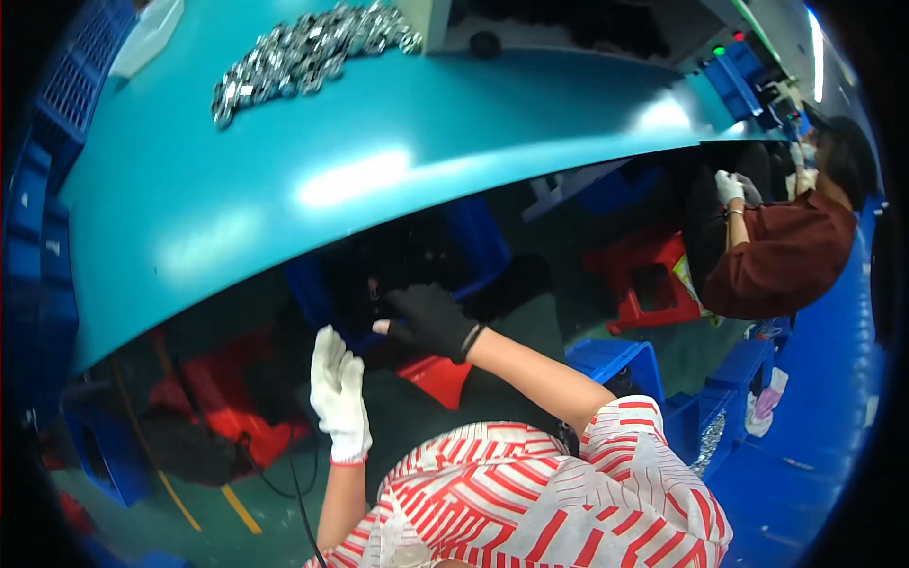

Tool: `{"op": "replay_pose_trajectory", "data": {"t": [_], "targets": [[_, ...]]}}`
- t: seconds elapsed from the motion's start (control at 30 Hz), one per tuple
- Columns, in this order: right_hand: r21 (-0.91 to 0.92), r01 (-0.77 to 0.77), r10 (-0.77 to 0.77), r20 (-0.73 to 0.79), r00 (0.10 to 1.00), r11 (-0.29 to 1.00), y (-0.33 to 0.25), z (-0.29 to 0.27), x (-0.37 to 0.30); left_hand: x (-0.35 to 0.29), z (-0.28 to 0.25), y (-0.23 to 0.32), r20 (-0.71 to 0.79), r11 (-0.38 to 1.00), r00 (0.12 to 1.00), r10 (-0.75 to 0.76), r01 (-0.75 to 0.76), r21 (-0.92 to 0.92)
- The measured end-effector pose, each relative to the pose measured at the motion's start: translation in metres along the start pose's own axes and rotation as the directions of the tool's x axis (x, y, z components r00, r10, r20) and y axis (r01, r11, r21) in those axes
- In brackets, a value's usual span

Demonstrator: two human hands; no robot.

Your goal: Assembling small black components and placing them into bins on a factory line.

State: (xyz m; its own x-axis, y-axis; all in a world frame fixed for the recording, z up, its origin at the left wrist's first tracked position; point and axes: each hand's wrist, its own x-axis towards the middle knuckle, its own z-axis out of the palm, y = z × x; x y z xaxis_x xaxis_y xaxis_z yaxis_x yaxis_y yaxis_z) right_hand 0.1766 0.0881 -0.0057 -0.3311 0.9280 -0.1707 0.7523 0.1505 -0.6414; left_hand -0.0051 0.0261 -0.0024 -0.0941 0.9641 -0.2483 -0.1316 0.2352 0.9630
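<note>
My left hand (339, 393), in a white glove with a red cuff edge, is raised in front of the table edge with its fingers stretched out and nothing visible in it. My right hand (431, 319) wears a black glove that leaves the thumb tip bare. It reaches left over a blue bin (485, 241) below the table, thumb and fingers apart, and I see nothing held. The bin's inside is dark, so its contents cannot be made out. On the teal table (284, 151), a heap of small shiny metal parts (312, 55) lies towards the back.
Red stools (653, 289) stand under and beside the table. At the right sits a co-worker in a dark red top (791, 251) and white gloves. Blue crates (80, 66) line the left side; another blue bin (615, 360) is right of my arm. A cable (301, 502) hangs at lower left.
</note>
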Motion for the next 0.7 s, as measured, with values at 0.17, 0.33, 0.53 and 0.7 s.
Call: {"op": "replay_pose_trajectory", "data": {"t": [0.17, 0.33, 0.53, 0.7], "targets": [[-0.187, 0.466, -0.482, -0.566, 0.668, 0.865, -0.010, -0.106, -0.011, 0.008, 0.000, -0.011, 0.005, 0.995, 1.000, -0.023, 0.023, 0.094], [-0.392, 0.116, -0.390, -0.753, 0.530, 0.913, 0.057, -0.218, 0.073, 0.017, 0.020, -0.004, 0.160, 0.995, 0.984, -0.073, 0.060, 0.083], [-0.288, -0.236, -0.006, -0.645, 0.764, 0.928, 0.083, -0.250, 0.111, 0.014, 0.031, 0.004, 0.212, 0.992, 0.974, -0.074, 0.051, 0.112], [0.424, 0.203, 0.066, -0.539, 0.840, 0.883, 0.030, -0.182, 0.050, 0.004, 0.021, 0.009, 0.221, 0.990, 0.966, -0.137, 0.136, 0.021]]}}
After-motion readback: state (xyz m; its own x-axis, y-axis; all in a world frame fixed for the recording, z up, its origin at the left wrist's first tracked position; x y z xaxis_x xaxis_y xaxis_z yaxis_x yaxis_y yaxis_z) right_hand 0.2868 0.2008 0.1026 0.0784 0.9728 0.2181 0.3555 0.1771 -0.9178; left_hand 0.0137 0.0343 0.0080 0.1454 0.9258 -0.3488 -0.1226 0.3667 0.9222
